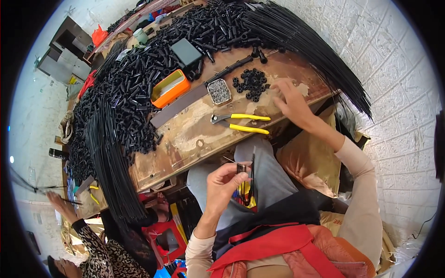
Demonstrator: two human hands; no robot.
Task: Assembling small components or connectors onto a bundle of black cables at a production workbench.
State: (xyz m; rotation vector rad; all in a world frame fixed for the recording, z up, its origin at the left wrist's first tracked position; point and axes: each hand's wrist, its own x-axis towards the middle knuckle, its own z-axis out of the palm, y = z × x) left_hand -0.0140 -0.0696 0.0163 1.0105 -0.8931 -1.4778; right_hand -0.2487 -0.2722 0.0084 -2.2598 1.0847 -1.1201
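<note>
My left hand (221,185) is closed above my lap, pinching a short black tube (241,170) between thumb and fingers. A thin black rod or cable (253,169) stands beside the tube; its lower part hangs in a loop. My right hand (293,101) is stretched over the table with its fingers apart, at the right side of a small pile of black rings (252,84). I see nothing in its fingers. Yellow-handled pliers (250,117) lie on the table, nearer to me than the rings. A small square tray (209,90) of tiny metal pieces stands left of the rings.
An orange box (175,99) and a dark flat strip (180,107) lie left of the tray. Black tubes (139,78) heap up behind. Bundles of long black rods (306,46) overhang the wooden table (190,134). At the lower left, a co-worker's hand (62,206) is near rods.
</note>
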